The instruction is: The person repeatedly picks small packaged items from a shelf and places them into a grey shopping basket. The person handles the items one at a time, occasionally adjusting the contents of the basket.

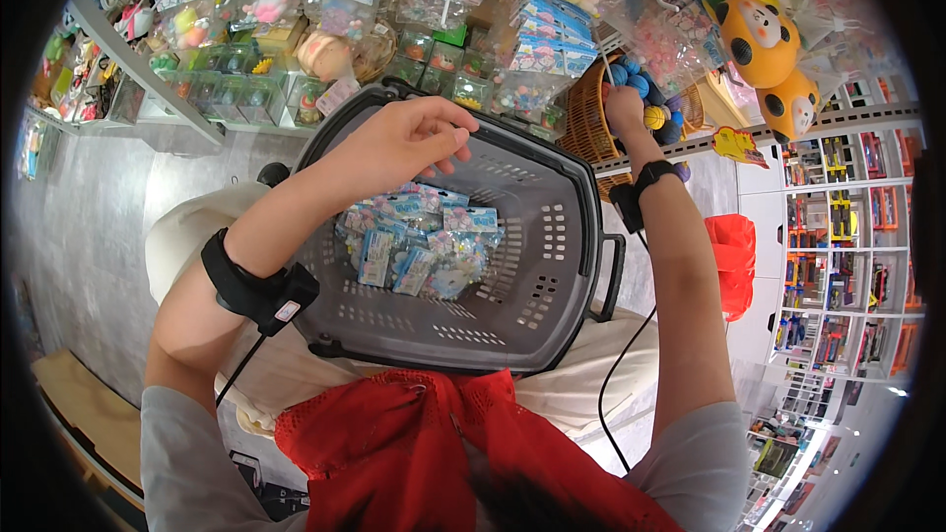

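Observation:
My left hand [432, 137] hangs over the far rim of a grey plastic shopping basket [517, 251], its fingers loosely bent and holding nothing. Inside that basket lie several clear packets with blue header cards [410, 266], some showing pastel beads or pompoms. To the right, my right hand [626, 112] reaches into a wicker basket [584, 122] on the shelf. Small balls [655, 117], blue, yellow and dark, lie around it. Its fingertips are partly hidden, and I cannot make out whether they grip a ball.
Packets [554, 44] hang from metal hooks above shelves of clear boxes [236, 92]. Orange plush toys [761, 41] hang at upper right, near a shelf rail [835, 118]. A red bag [730, 266] is beyond my right forearm. A black cable [607, 391] runs from the right wrist strap.

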